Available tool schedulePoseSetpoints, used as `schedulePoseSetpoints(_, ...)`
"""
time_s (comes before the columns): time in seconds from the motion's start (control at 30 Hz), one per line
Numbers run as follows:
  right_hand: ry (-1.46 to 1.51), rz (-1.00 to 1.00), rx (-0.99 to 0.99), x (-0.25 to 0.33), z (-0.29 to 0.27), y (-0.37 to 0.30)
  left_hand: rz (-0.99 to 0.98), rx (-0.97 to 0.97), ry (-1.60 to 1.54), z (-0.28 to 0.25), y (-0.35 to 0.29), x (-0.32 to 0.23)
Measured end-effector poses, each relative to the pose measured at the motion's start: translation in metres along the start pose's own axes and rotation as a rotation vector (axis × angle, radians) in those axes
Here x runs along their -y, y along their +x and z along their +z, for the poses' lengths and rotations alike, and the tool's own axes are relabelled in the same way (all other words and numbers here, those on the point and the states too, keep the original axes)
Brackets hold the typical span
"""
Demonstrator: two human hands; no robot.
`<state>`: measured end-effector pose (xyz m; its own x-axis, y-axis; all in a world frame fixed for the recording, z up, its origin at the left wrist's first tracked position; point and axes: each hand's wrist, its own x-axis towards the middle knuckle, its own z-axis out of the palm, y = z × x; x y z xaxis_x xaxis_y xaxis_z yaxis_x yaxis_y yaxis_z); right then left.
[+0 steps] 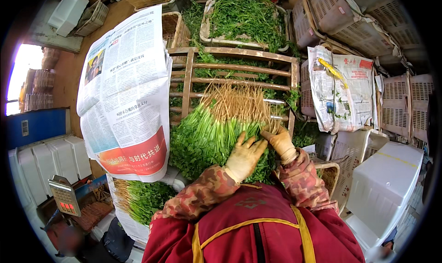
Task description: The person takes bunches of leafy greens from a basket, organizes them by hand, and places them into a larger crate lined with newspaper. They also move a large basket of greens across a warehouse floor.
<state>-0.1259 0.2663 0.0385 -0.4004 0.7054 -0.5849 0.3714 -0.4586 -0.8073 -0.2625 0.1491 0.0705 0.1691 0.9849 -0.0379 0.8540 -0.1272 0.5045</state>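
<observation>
A broad bundle of coriander (225, 129) lies across a rusty metal rack in front of me, its tan roots pointing away and its leaves toward my body. My left hand (245, 158), in a pale work glove, rests on the stems and leaves with its fingers spread. Just right of it, my gloved right hand (281, 144) has its fingers bent together around stems at the bundle's right edge. The stems partly hide its fingertips. Both forearms wear camouflage-patterned sleeves.
A thick stack of newspaper (124, 97) lies left of the metal rack (184, 86). More greens fill a lined crate (248, 21) beyond it. Newspaper with a yellow strip (332, 72) sits at the right, near plastic crates and a white foam box (384, 184). A scale display (65, 196) stands lower left.
</observation>
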Motion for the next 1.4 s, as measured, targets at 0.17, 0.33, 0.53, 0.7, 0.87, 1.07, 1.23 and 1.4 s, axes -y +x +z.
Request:
schedulePoseSetpoints(0.17, 0.300, 0.095, -0.038, -0.006, -0.028, -0.019, -0.173, -0.132, -0.020, -0.001, -0.023, 0.032)
schedulePoseSetpoints(0.33, 0.310, -0.002, -0.036, -0.021, -0.025, -0.014, -0.077, -0.194, 0.074, -0.016, -0.003, 0.003)
schedulePoseSetpoints(0.53, 0.141, -0.189, -0.028, -0.026, -0.021, -0.021, 0.007, -0.014, -0.143, 0.011, 0.054, 0.006)
schedulePoseSetpoints(0.7, 0.143, 0.179, 0.159, 0.038, -0.049, -0.071, -0.052, -0.011, 0.093, 0.027, 0.054, 0.020)
schedulePoseSetpoints(0.87, 0.102, -0.299, -0.034, 0.107, -0.132, -0.130, -0.068, 0.020, 0.141, 0.024, 0.050, 0.022)
schedulePoseSetpoints(1.07, 0.590, -0.758, -0.122, 0.142, -0.165, -0.075, -0.063, -0.074, 0.093, 0.018, 0.048, 0.020)
schedulePoseSetpoints(1.23, -0.048, 0.080, -0.116, 0.045, -0.104, 0.016, -0.177, -0.213, 0.215, 0.009, 0.026, 0.024)
schedulePoseSetpoints(1.4, -0.695, 0.057, -0.028, 0.043, -0.018, 0.015, -0.319, -0.215, 0.200, 0.004, 0.001, 0.028)
